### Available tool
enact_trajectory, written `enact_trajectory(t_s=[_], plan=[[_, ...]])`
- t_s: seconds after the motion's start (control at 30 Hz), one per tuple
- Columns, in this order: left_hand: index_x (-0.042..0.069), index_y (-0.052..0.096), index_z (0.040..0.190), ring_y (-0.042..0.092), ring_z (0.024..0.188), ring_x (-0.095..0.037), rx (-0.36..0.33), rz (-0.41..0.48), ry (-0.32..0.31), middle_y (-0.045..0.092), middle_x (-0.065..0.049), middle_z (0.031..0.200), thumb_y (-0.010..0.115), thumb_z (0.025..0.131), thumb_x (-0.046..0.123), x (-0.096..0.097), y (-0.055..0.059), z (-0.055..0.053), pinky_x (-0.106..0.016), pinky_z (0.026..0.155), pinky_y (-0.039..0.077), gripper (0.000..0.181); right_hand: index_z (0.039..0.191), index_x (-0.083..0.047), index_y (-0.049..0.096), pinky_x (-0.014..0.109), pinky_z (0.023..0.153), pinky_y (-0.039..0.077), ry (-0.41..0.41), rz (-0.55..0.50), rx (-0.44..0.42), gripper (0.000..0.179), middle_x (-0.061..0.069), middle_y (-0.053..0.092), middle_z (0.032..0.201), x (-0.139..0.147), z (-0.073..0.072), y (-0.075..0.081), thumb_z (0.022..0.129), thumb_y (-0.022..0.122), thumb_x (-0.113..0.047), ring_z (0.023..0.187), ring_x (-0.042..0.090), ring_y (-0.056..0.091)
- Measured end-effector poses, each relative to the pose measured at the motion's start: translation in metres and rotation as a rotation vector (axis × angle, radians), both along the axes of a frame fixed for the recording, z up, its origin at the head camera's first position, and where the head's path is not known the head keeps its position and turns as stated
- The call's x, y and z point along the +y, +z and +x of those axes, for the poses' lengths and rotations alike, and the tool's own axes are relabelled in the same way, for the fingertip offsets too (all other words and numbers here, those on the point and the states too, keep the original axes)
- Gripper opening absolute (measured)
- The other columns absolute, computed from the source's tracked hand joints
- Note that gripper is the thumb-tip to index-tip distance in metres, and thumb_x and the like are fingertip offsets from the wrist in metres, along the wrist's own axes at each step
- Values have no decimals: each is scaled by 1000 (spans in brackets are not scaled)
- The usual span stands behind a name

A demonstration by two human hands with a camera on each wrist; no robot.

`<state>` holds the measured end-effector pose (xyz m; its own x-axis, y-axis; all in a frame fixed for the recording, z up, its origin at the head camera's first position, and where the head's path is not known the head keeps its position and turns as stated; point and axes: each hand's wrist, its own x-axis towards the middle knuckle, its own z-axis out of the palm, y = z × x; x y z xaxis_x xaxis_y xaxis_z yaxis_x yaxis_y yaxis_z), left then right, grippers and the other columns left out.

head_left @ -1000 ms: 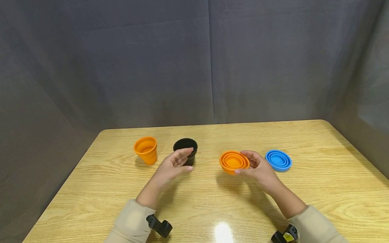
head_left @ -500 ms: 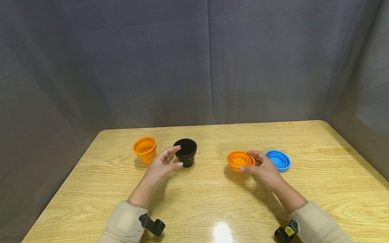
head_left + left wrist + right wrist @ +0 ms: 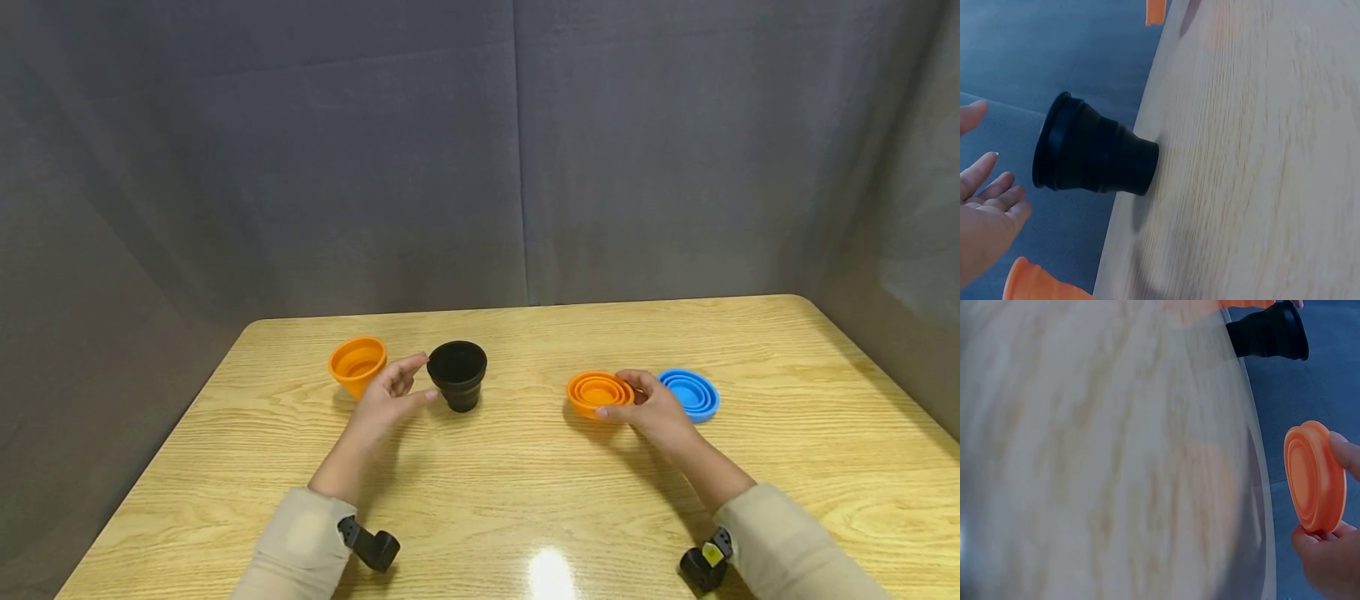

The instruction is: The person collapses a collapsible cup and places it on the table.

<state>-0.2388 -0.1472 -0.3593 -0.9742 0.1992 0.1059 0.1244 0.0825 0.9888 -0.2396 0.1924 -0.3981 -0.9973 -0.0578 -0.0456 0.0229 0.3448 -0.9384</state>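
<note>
My right hand (image 3: 656, 417) grips a collapsed orange folding cup (image 3: 598, 392) by its right side, thumb at the near rim. In the right wrist view this flattened orange cup (image 3: 1311, 478) is held above the table, pinched between thumb and fingers. My left hand (image 3: 386, 408) holds nothing; its fingers are spread just left of an extended black folding cup (image 3: 459, 375), which stands upright. The left wrist view shows a gap between the left hand (image 3: 988, 206) and the black cup (image 3: 1094, 150). Partly behind the left hand stands an extended orange folding cup (image 3: 357, 367).
A collapsed blue folding cup (image 3: 690, 396) lies on the wooden table (image 3: 480, 500), just right of the right hand. Grey curtains (image 3: 375, 167) hang behind the table and along its sides. Wrist cameras (image 3: 371, 546) are strapped at both sleeves.
My left hand has moved left, away from the black cup. The right hand has carried the collapsed orange cup a little to the right, closer to the blue one.
</note>
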Motion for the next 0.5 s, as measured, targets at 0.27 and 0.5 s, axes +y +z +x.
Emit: enact_trajectory(t_s=[0.27, 0.5], plan=[[0, 38, 126, 22, 125, -21, -32, -63, 36, 27, -9, 137, 59, 78, 0, -1, -3, -7, -29, 101, 19, 53, 127, 5, 30, 43, 94, 28, -2, 16, -12, 76, 21, 33, 128, 2, -4, 0, 70, 72, -24, 113, 33, 34], [-2, 37, 126, 20, 126, -23, -43, -101, 12, 24, -11, 138, 62, 77, 2, 2, -9, -15, -32, 101, 18, 55, 126, 6, 30, 44, 93, 29, 4, 67, -6, 77, 22, 35, 126, 2, -8, -3, 69, 72, -25, 112, 34, 35]])
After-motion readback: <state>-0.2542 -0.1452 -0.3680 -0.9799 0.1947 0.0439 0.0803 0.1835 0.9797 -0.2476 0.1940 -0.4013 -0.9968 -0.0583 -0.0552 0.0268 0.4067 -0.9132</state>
